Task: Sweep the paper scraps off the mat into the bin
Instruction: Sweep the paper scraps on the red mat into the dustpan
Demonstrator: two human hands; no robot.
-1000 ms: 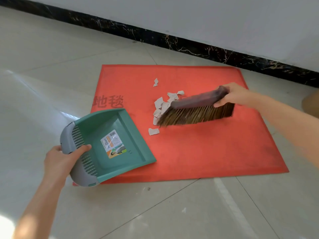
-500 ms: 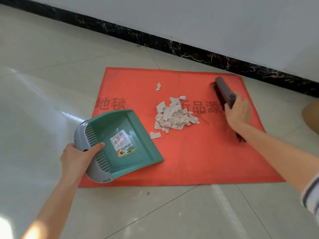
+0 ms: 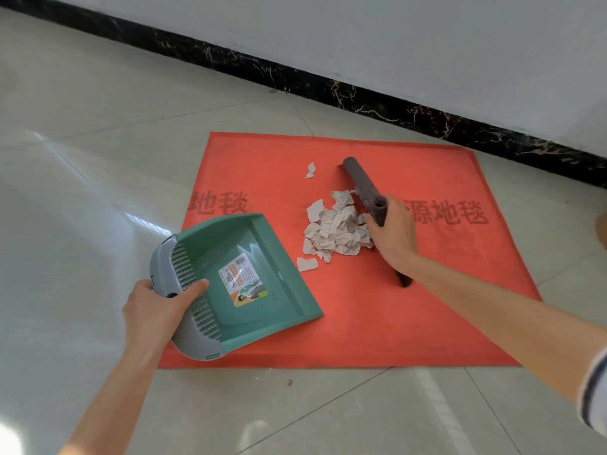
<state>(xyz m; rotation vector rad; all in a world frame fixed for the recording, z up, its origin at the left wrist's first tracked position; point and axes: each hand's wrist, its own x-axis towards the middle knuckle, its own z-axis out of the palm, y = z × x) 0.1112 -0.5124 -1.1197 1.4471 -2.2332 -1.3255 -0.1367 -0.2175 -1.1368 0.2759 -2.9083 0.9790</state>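
A red mat lies on the tiled floor. A heap of lined paper scraps sits near its middle, with one stray scrap farther back and another at the front. My right hand grips a grey brush standing just right of the heap, touching its edge. My left hand holds the grey rear of a green dustpan, whose lip rests on the mat left of the scraps.
A white wall with a black marble skirting runs behind the mat. Pale glossy floor tiles surround the mat. A brown object shows at the right edge.
The brush has swung from the mat's right side leftward up against the scrap heap. The dustpan has shifted slightly right toward the scraps.
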